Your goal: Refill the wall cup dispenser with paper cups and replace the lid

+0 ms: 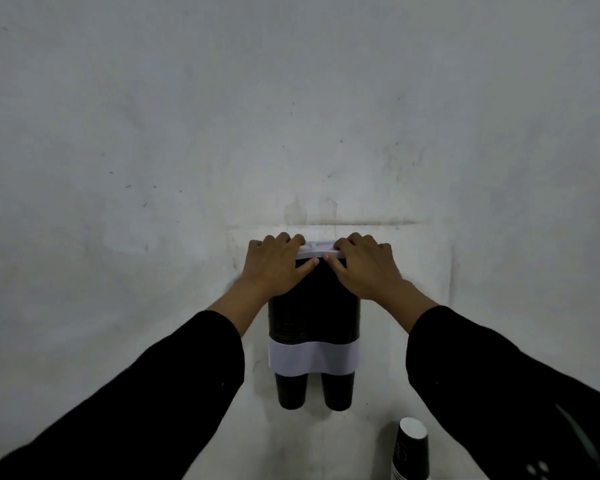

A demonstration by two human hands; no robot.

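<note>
Lower right of frame: a stack of paper cups (411,448) is standing upside down. Centre: two dark cups (291,390) are hanging out of the wall dispenser (314,356). Above: left hand (276,266) and right hand (362,266) are each pressing, fingers curled, on the white lid (319,250) at the dispenser's top, thumbs against its front edge. Behind: scuffed grey wall (153,133).
</note>
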